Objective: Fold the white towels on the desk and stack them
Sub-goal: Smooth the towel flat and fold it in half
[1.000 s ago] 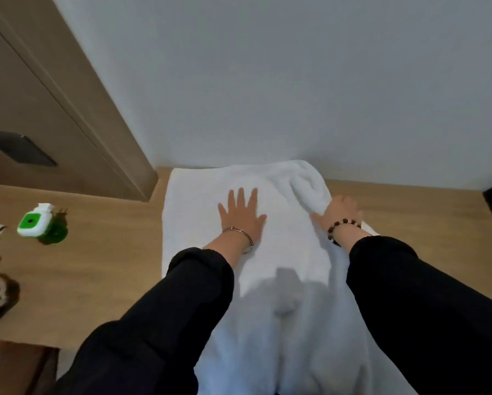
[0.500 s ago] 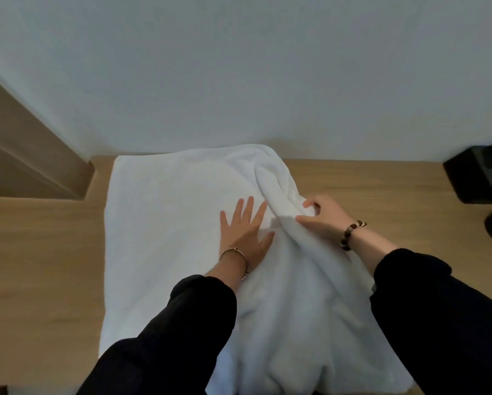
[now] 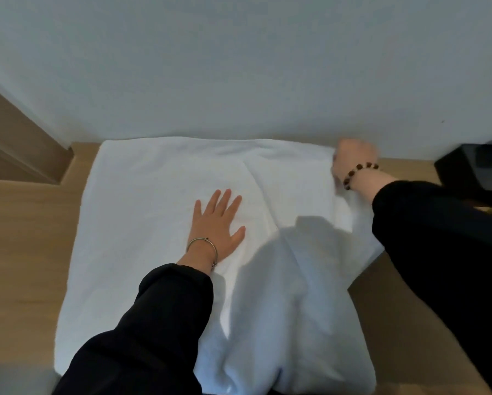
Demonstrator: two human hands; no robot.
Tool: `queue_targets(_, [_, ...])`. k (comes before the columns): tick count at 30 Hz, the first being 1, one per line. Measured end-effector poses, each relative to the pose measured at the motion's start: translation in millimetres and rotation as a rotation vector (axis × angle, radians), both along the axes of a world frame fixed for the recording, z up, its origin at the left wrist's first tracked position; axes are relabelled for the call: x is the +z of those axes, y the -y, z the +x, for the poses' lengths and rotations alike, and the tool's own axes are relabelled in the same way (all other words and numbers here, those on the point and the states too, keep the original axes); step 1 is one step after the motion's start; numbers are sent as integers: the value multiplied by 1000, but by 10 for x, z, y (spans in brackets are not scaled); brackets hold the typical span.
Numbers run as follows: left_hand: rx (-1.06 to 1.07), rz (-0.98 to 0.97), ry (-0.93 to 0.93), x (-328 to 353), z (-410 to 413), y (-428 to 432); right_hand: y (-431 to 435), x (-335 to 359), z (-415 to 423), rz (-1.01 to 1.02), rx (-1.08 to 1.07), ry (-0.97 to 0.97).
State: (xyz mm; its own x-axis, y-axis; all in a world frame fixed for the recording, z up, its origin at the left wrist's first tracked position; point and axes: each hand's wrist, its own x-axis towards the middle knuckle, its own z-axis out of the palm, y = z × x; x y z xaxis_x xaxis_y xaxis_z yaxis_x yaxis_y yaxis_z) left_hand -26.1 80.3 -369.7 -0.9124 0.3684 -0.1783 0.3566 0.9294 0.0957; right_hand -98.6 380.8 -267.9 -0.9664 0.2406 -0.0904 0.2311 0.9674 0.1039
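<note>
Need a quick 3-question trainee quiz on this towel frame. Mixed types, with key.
1. True or false: the left hand lies flat, fingers spread, on the white towel.
2. Which part of the towel does the right hand grip? A) near edge B) far right corner C) left edge
3. Short answer: which wrist wears the beaded bracelet?
Key: 1 true; 2 B; 3 right.

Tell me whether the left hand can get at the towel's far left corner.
Probably yes: the left hand lies flat on the white towel, and only bare towel lies between it and that corner.
</note>
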Motion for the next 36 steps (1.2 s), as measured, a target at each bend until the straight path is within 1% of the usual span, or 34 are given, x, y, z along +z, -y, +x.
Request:
queue_targets(1, [-2,-9,-3,-8,-2,2,-85,3,-68,61,24,-110])
queue_targets(2, [-4,-17,-5,-17,-10,5,-143,-30,-119,97,57,-172])
queue_targets(4, [-4,-21,-4,-35,-25,10,-169,-140,-127,109,63,-126])
queue_targets(7, [4,-30,-17,-30,-23,5,-197,-347,28,11,-44,-52])
queue_targets(9, [11,-57,4,2,-27,-4,-225,-429,229,-107,-136,-111])
queue_targets(11, [48,-71,31,61,-26,-72,-271,-494,502,-261,-263,-256])
queue_targets(12, [80,-80,50,101,-29,-141,-296,-514,647,-340,-349,-312])
queue_targets(14, [166,-114,66,195,-22,-348,-347,-537,910,-472,-555,-354])
queue_targets(16, [278,-82,70,281,50,-605,-395,-581,1114,-631,-768,-318])
queue_targets(18, [314,27,101,314,199,-873,-431,-612,1257,-827,-914,-258])
queue_targets(21, [235,76,128,236,471,-1135,-471,-607,1481,-974,-986,-219])
queue_targets(23, [217,38,98,154,553,-1151,-448,-631,1622,-1111,-1067,-205])
queue_targets(25, [189,-12,44,93,573,-1112,-371,-635,1713,-1240,-1130,-145])
queue_targets(26, [176,-19,23,75,580,-1097,-339,-638,1727,-1243,-1108,-99])
queue_targets(28, [163,-3,2,66,592,-1097,-295,-635,1708,-1180,-1050,-32])
queue_targets(30, [160,13,-5,73,601,-1108,-313,-641,1643,-1079,-1031,-21])
queue_targets(32, [155,8,-12,71,605,-1107,-416,-668,1533,-966,-1006,-45])
queue_targets(34, [154,3,-24,54,605,-1102,-588,-646,1404,-868,-968,-128])
queue_targets(36, [158,6,-41,27,604,-1102,-820,-576,1231,-816,-914,-240])
